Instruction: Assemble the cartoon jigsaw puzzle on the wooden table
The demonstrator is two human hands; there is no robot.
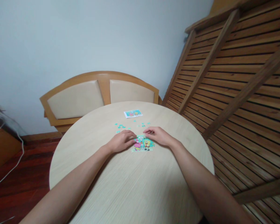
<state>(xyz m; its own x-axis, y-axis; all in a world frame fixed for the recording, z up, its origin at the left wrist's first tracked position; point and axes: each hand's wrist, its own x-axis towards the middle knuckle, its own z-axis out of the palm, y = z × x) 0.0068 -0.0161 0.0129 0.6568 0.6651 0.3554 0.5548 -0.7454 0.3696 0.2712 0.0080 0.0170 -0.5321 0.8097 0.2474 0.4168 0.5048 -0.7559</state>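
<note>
Jigsaw puzzle [142,144], partly joined, lying near the middle of the round table [121,193], between 2 hands.
From my remote seat I see the table spread wide below; on it the left hand [121,141] and right hand [160,136] are apart from each other, the left's fingers bent at the puzzle's left edge, the right's at its upper right. I cannot tell whether either pinches a piece. The puzzle lies flat, cartoon figures upright to me. Beyond it sits a picture card [133,114], with small turquoise loose pieces [123,127] scattered on the near side. I judge it best to brace the joined part lightly with the left fingertips, press straight down with the right, and check colours against the card.
</note>
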